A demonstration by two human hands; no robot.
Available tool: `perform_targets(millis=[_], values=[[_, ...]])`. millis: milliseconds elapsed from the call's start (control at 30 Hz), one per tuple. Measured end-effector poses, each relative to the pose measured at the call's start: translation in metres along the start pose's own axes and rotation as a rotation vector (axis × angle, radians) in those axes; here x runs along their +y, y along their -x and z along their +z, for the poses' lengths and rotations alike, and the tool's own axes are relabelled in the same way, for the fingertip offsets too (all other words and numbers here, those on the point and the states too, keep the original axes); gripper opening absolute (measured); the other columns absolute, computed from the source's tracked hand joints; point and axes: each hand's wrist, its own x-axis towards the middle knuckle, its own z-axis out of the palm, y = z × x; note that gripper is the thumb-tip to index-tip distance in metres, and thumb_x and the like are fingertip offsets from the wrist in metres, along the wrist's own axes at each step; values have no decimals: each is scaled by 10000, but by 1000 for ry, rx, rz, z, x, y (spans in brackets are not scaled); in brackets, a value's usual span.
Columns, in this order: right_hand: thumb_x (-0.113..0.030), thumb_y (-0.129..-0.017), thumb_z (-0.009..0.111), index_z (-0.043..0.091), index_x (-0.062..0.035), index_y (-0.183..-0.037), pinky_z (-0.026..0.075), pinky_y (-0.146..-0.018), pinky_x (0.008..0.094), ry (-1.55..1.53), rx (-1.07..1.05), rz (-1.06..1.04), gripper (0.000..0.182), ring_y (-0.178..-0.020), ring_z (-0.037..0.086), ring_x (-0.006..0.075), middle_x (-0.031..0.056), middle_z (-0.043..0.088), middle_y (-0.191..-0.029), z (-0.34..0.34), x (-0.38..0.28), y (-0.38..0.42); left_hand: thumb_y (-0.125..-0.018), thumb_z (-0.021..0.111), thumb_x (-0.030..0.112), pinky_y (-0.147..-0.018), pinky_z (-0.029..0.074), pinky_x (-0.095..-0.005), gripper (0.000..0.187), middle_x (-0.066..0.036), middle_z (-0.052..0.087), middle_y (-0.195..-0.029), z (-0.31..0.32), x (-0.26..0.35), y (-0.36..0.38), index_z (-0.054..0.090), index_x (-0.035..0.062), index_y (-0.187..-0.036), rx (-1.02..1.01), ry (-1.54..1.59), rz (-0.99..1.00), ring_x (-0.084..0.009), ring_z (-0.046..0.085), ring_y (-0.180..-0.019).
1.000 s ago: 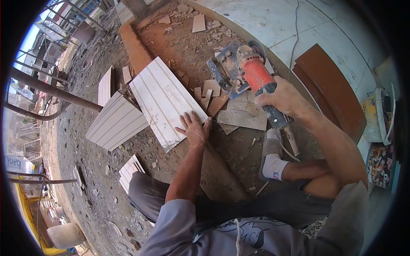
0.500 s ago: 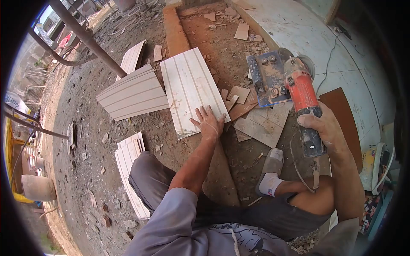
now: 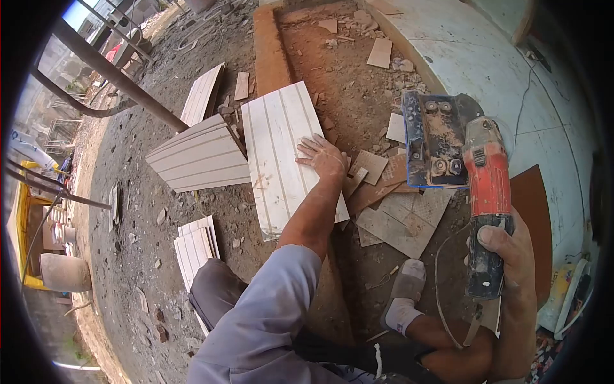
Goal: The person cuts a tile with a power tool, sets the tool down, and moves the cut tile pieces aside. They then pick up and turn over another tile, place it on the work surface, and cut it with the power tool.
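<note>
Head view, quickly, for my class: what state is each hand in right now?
Left hand: open, fingers spread on the striped panel.
Right hand: closed, holding the red-and-black power tool.

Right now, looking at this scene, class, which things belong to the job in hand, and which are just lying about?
Job in hand:
striped panel, under the left hand
red power tool, held in the right hand
blue-edged plate, apparently attached to it
stacked striped panels, probably

Lying about, seemingly:
broken tile pieces
brown panel
rounded container
</note>
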Motion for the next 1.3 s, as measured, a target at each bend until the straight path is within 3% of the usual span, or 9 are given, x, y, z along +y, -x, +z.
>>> perform_targets(millis=[67,133,267,400,600,667,700,900,1300], values=[[-364,-709,763,526,16,-1105,562,-514,271,-17,17,28,598,-549,616,138,95,601,-766,0,5,-4,-827,702,485,-1085,125,-750,1005,-321,140,-1575,32,-7,-25,190,-21,-1529,12,-27,-16,-535,106,-1450],[-358,-715,758,523,17,-1110,562,-512,273,-11,-25,40,593,-552,616,138,95,602,-772,-3,9,-7,-847,688,408,-1073,140,-761,949,-322,139,-1575,56,-8,-44,184,-15,-1531,279,-132,-67,-543,118,-1445],[-354,-721,755,522,16,-1107,555,-510,269,-35,-60,50,583,-554,616,137,94,601,-770,-4,11,-7,-900,582,225,-1110,192,-697,764,-328,141,-1572,26,-9,-38,212,-12,-1525,3,-18,-38,-520,120,-1456],[-358,-723,759,523,19,-1117,543,-513,267,-40,-60,53,594,-558,608,133,77,587,-772,-8,10,-5,-891,596,199,-1123,290,-609,745,-329,197,-1549,-2,-6,-35,240,-36,-1503,-29,32,-35,-498,230,-1430],[-345,-729,756,525,27,-1146,515,-539,257,-37,-103,37,605,-593,588,113,49,571,-796,-15,11,0,-826,630,185,-983,493,-435,634,-314,536,-1307,-41,-25,-43,414,-171,-1303,125,-66,79,-466,555,-1201],[-338,-733,754,531,25,-1144,503,-560,250,-50,-114,17,592,-621,583,105,40,570,-804,-18,11,0,-840,626,184,-987,501,-419,721,-361,525,-1299,-77,-34,-42,327,-159,-1400,-137,-43,207,-434,547,-1232],[-342,-727,773,559,21,-1095,493,-601,258,-51,-124,2,559,-661,585,110,45,592,-815,-19,11,0,-816,648,175,-921,530,-401,586,-315,644,-1124,-94,-35,-28,468,-148,-1270,-56,-30,206,-404,642,-1093],[-338,-721,791,588,21,-1044,484,-641,269,-42,-138,-12,524,-702,593,121,53,617,-824,-16,5,8,-814,628,140,-844,550,-465,272,-274,694,-953,-124,-66,-16,625,-72,-985,85,0,218,-410,689,-941],[-283,-767,771,576,22,-1032,495,-587,271,-74,-212,-27,449,-639,600,123,63,621,-789,-3,3,11,-788,559,112,-816,530,-529,290,-287,678,-896,-109,-153,27,584,-5,-1051,227,142,186,-473,658,-879]])
